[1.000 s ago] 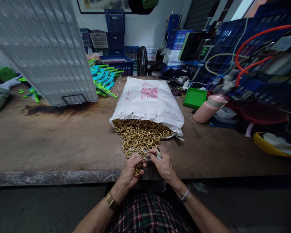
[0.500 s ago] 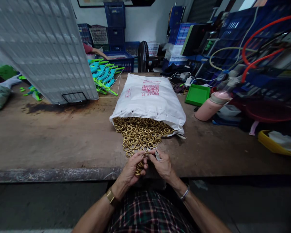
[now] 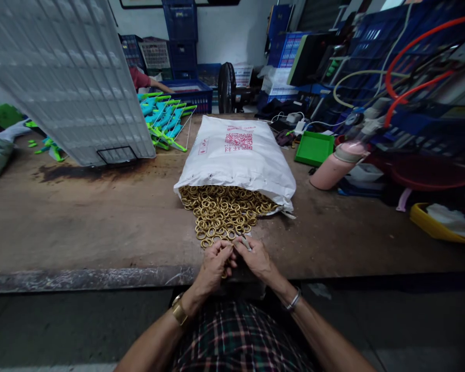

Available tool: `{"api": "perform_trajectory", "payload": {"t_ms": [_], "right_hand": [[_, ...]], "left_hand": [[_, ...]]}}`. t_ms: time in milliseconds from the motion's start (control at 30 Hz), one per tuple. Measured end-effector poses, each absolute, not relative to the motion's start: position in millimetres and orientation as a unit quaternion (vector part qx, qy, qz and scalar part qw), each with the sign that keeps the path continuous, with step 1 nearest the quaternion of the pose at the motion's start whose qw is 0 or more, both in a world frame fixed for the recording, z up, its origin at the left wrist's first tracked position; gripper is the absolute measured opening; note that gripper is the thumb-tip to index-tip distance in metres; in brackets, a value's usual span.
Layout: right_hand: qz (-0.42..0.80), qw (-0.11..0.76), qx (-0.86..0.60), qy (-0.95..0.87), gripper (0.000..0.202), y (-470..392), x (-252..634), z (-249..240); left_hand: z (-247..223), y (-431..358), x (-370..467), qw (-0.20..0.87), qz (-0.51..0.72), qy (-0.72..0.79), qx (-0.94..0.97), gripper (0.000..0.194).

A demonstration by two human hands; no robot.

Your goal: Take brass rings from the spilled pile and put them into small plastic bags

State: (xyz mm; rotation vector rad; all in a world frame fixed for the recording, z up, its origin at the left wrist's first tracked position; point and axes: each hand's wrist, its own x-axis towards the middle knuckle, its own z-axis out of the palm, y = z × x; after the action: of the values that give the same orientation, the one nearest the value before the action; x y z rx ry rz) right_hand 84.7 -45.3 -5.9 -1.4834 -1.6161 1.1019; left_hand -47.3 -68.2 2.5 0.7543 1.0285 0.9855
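Note:
Gold-coloured rings [image 3: 219,212] spill from the mouth of a white sack [image 3: 236,155] onto the wooden table. At the table's front edge, just short of the loose rings, my left hand [image 3: 216,266] is closed round several rings, mostly hidden by its fingers; one shows beneath them. My right hand [image 3: 258,261] meets it fingertip to fingertip. Its fingers are closed on a small tool [image 3: 245,243] with a pale grey handle and a dark tip, whose exact kind I cannot make out. What lies between the two thumbs is too small to tell.
Leaning white panel [image 3: 73,82] and teal-and-green plastic pieces [image 3: 168,119] stand left of the sack. On the right are a green tray [image 3: 314,149], a pink bottle [image 3: 337,168] and a yellow basin [image 3: 442,225]. Behind, another person's arm [image 3: 160,85] reaches near a blue crate [image 3: 189,95].
My left hand has turned, its fingers now covering most of the rings that showed in the palm. The tool in my right hand has tilted left. The view has shifted slightly.

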Motion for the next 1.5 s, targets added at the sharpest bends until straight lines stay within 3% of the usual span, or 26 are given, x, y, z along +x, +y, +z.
{"api": "perform_trajectory", "payload": {"t_ms": [500, 733, 900, 1267, 1500], "right_hand": [[0.585, 0.330, -0.532, -0.516, 0.019, -48.0, 87.6, 0.9], [0.345, 0.287, -0.536, -0.715, 0.014, -60.2, 91.3, -3.3], [0.257, 0.248, -0.518, -0.777, 0.015, -67.1, 89.2, -2.6], [0.186, 0.190, -0.535, -0.802, 0.025, -68.9, 90.9, -7.6], [0.165, 0.126, -0.620, -0.757, 0.024, -59.5, 103.0, -0.2]], "left_hand": [[1.9, -72.0, -51.9, 0.711, 0.414, 0.438, 0.362, 0.032], [5.2, -72.8, -51.7, 0.700, 0.432, 0.442, 0.357, 0.029], [3.6, -73.2, -52.2, 0.672, 0.419, 0.469, 0.390, 0.029], [5.8, -74.2, -52.0, 0.647, 0.410, 0.485, 0.423, 0.029], [27.1, -97.1, -69.8, 0.736, 0.350, 0.421, 0.397, 0.027]]}}
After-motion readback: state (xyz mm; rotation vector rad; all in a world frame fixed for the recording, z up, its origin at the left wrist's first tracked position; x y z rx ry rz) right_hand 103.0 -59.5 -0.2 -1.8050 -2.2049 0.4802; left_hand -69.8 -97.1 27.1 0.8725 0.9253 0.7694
